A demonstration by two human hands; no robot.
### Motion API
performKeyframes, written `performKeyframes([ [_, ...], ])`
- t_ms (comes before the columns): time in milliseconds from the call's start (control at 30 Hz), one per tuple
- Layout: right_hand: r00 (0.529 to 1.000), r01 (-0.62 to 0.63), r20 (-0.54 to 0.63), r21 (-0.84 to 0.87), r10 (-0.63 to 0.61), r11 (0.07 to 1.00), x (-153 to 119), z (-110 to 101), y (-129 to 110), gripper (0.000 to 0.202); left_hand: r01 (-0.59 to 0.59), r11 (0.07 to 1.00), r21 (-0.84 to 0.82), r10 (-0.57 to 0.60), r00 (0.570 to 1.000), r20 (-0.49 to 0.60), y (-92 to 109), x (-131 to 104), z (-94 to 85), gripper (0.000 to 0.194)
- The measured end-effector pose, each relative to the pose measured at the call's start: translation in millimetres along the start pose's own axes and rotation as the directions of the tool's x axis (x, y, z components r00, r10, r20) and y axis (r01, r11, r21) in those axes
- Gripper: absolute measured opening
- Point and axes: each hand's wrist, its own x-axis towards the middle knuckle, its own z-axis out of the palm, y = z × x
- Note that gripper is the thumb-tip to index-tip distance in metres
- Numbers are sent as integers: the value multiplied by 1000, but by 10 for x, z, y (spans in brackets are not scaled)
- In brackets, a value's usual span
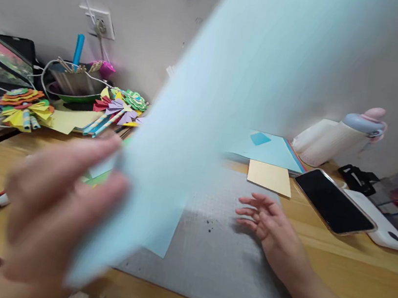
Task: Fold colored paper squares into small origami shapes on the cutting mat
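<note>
Left hand (61, 203) is pinching the light-blue paper sheet (188, 118) by its edge, raised above the near-left of the grey cutting mat (219, 270), I'd guess to swing it clear, while my right hand (272, 228) sits empty, fingers loosely spread, at mat's right.

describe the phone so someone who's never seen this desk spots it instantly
On the wooden desk, look right of the gray mat, beyond the open right hand. The phone lies there at a slant, screen up. Its glossy black face sets it apart from the white device beside it.
</note>
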Motion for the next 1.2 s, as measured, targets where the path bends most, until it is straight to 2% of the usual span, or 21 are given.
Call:
performKeyframes([
  [33, 989, 138, -34, -98, -142, 986, -40, 1, 19, 31, -114, 993, 43, 110, 990, 89, 1, -78, 43, 30],
  [67, 951, 288, -47, -210, -304, 934, -88, 3, 32, 40, -414, 890, 189, 360, 895, 264, -4, -151, 121, 30],
  [100, 884, 434, -24, -329, -466, 839, -139, 6, 39, 51, -655, 706, 268, 519, 737, 434, -11, -215, 229, 38],
  [133, 803, 552, 56, -447, -594, 704, -193, 12, 38, 60, -807, 530, 262, 560, 565, 607, -21, -269, 357, 39],
  [167, 724, 637, 181, -547, -666, 543, -244, 24, 33, 65, -830, 498, 251, 524, 519, 676, -29, -314, 495, 37],
  [200, 657, 694, 323, -613, -681, 379, -289, 44, 25, 67, -827, 497, 261, 490, 516, 703, -34, -354, 630, 35],
  [233, 616, 725, 454, -646, -644, 238, -326, 72, 16, 66, -814, 503, 289, 440, 529, 726, -35, -391, 753, 32],
  [267, 602, 736, 542, -661, -586, 145, -350, 107, 10, 65, -802, 515, 303, 385, 532, 754, -30, -426, 854, 30],
  [300, 608, 735, 585, -670, -538, 102, -361, 148, 8, 62, -788, 528, 318, 332, 536, 776, -21, -462, 932, 27],
  [400, 698, 678, 558, -716, -450, 164, -320, 247, 25, 30, -762, 564, 320, 209, 506, 837, 10, -551, 1021, 17],
  [467, 713, 679, 550, -697, -434, 232, -250, 235, 44, 21, -741, 590, 320, 149, 490, 859, 5, -571, 995, 19],
  [567, 724, 686, 543, -631, -425, 362, -136, 58, 58, 23, -687, 628, 366, 47, 503, 863, -52, -510, 883, 20],
  [633, 765, 643, 539, -596, -353, 481, -73, -112, 45, 21, -633, 646, 426, -41, 529, 848, -95, -416, 779, 19],
  [667, 787, 604, 543, -587, -291, 538, -45, -188, 30, 19, -607, 661, 441, -80, 527, 846, -109, -358, 725, 21],
  [733, 823, 532, 534, -606, -193, 592, 8, -293, -11, 14, -551, 705, 446, -145, 504, 852, -121, -229, 634, 23],
  [867, 909, 369, 410, -701, -79, 610, 158, -281, -67, 15, -413, 786, 460, -272, 436, 858, -147, 84, 615, 25],
  [933, 942, 303, 326, -739, -74, 602, 257, -223, -51, 21, -354, 796, 492, -322, 440, 838, -205, 255, 699, 31],
  [1000, 962, 266, 249, -763, -111, 589, 344, -178, -15, 17, -316, 785, 532, -358, 470, 807, -289, 403, 811, 34],
  [1100, 956, 286, 195, -786, -219, 548, 411, -168, 24, 28, -279, 771, 573, -390, 503, 771, -416, 533, 949, 32],
  [1200, 918, 388, 285, -787, -275, 480, 407, -208, 20, 32, -258, 771, 583, -399, 517, 757, -500, 562, 1006, 33],
])
